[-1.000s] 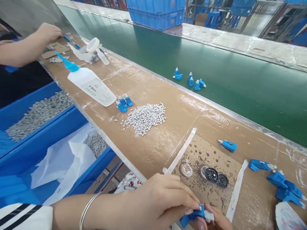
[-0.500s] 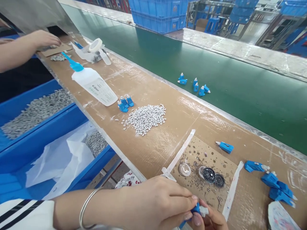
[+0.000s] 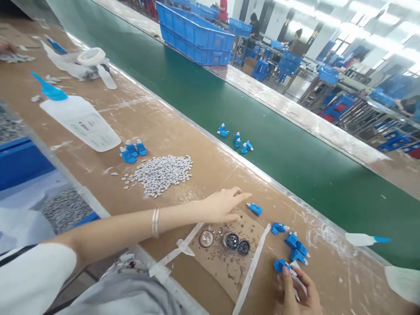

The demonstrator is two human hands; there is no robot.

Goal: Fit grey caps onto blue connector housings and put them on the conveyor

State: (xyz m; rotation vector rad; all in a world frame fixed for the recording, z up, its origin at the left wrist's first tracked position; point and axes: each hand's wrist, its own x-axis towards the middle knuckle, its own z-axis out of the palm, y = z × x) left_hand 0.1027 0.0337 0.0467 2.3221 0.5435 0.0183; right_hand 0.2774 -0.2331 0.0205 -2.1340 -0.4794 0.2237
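Now your left hand (image 3: 223, 204) reaches with fingers spread toward a lone blue connector (image 3: 254, 209) near the workbench's (image 3: 203, 127) conveyor-side edge, not yet touching it. Your right hand (image 3: 297, 293), at the near edge, pinches another blue connector (image 3: 280, 264) beside a small cluster (image 3: 295, 250).
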